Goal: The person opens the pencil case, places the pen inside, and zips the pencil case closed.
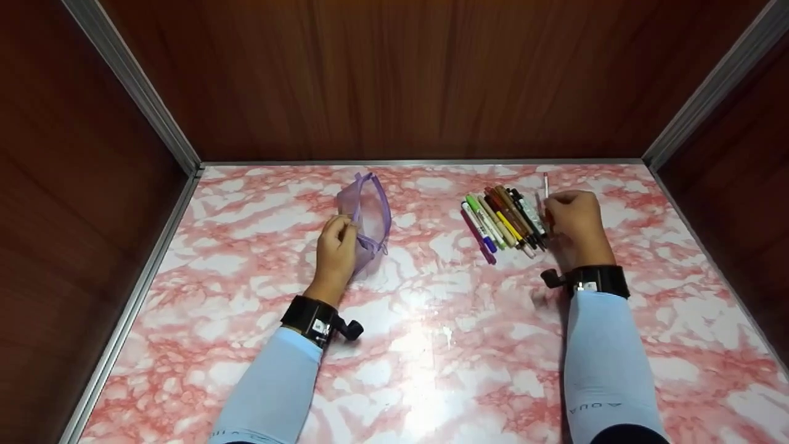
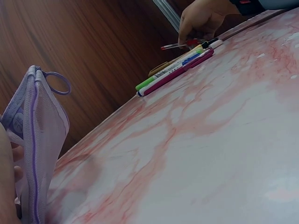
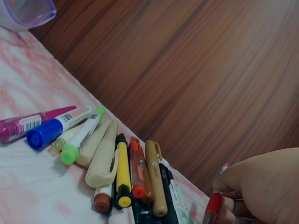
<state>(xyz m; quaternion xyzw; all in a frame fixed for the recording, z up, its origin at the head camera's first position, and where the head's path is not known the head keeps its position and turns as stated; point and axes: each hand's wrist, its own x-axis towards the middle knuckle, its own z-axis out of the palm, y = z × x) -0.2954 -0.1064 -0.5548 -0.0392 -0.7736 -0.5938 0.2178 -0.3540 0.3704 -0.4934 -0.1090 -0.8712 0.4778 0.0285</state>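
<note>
My left hand [image 1: 337, 240] pinches the near side of a purple mesh zip pouch [image 1: 388, 213], whose mouth gapes toward the right. In the left wrist view the pouch [image 2: 44, 135] stands upright, a ring pull at its top corner. My right hand [image 1: 576, 216] holds a slim pen [image 1: 546, 184] with a pale barrel and a red part between finger and thumb; the red part [image 3: 213, 205] shows in the right wrist view. Just left of that hand lies a row of pens and markers [image 1: 502, 216] in purple, blue, green, beige, yellow, brown and black.
The table top [image 1: 431, 345] has a red and white marbled pattern. Dark wood panels [image 1: 419, 80] rise behind it and along both sides, joined by metal corner strips [image 1: 142, 92].
</note>
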